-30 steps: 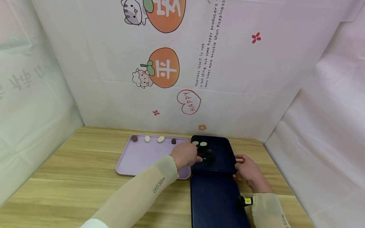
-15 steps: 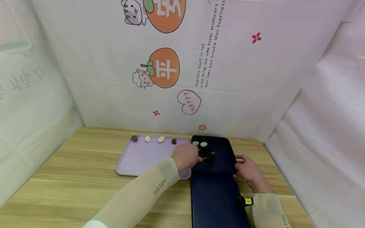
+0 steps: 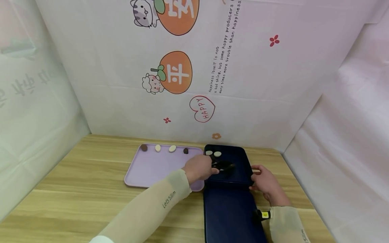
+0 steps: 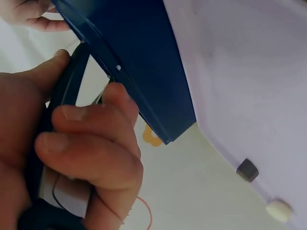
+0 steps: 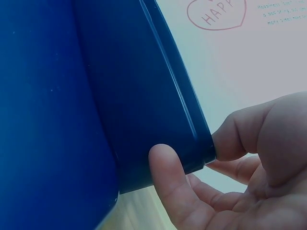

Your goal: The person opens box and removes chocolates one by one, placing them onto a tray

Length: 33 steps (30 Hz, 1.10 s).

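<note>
My left hand point(image 3: 198, 167) grips black tongs point(image 3: 224, 165), whose far end lies over the inside of a navy box point(image 3: 241, 173). In the left wrist view the fingers curl around the tongs' handle point(image 4: 69, 88), between thumb and fingertips. My right hand point(image 3: 263, 181) holds the box by its right side; the right wrist view has the fingers point(image 5: 165, 165) around a corner. Inside the box, near its back left, sit two white oval pieces, the right one point(image 3: 217, 154) in plain sight. Dark shapes beside the left knuckles are partly hidden by the hand.
Left of the box lies a lilac tray point(image 3: 146, 173). Along its back edge stand a brown round piece point(image 3: 144, 147), two white ovals and a small dark lump point(image 3: 186, 151). The box's navy lid point(image 3: 229, 216) lies open toward me. A printed white cloth point(image 3: 258, 111) hangs behind.
The tongs' far end, spread and blurred a second ago, now looks narrower and reaches slightly farther right over the box. The right hand and the box hold still.
</note>
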Motion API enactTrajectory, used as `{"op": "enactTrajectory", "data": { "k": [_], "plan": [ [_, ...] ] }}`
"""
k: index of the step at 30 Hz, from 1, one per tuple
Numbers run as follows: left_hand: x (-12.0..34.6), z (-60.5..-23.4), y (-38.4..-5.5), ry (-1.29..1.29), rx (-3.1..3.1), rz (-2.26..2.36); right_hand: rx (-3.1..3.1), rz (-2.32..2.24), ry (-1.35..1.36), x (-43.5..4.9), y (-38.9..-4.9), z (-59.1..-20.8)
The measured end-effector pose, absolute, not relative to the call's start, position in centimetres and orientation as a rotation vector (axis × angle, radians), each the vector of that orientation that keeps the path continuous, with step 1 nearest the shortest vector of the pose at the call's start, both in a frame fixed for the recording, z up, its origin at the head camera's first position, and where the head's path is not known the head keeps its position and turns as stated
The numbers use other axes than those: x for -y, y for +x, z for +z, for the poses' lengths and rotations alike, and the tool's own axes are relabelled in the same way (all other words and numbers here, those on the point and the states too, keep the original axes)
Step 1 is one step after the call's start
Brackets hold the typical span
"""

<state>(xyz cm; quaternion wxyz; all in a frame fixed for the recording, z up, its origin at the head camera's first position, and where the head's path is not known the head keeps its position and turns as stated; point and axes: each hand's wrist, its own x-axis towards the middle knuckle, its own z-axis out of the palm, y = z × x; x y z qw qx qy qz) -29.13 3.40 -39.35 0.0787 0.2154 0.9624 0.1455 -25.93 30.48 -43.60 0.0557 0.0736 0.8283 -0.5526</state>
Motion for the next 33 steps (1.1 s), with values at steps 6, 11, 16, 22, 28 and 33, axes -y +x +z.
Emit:
{"op": "enactTrajectory", "data": {
  "k": [6,11,16,22,28,33],
  "plan": [
    [-2.5,-39.3,-29.8,0.707,-2.743,0.69,-2.514,-1.677,0.231,-30.4,-26.0,-43.6],
    [-0.5,-38.3,-30.5,0.657,-2.667,0.915,-2.519,-1.673,0.235,-30.4,-26.0,-43.6],
    [2.6,-36.1,-31.3,0.538,-2.687,1.012,-2.517,-1.679,0.232,-30.3,-26.0,-43.6],
    [6.8,-34.7,-32.4,0.441,-2.745,1.039,-2.521,-1.684,0.219,-30.4,-26.1,-43.7],
    [8.8,-35.5,-32.8,0.378,-2.918,0.794,-2.517,-1.681,0.219,-30.3,-25.9,-43.5],
    [8.8,-37.6,-32.8,0.339,-3.05,0.583,-2.525,-1.668,0.225,-30.1,-25.6,-43.3]
  ]
}}
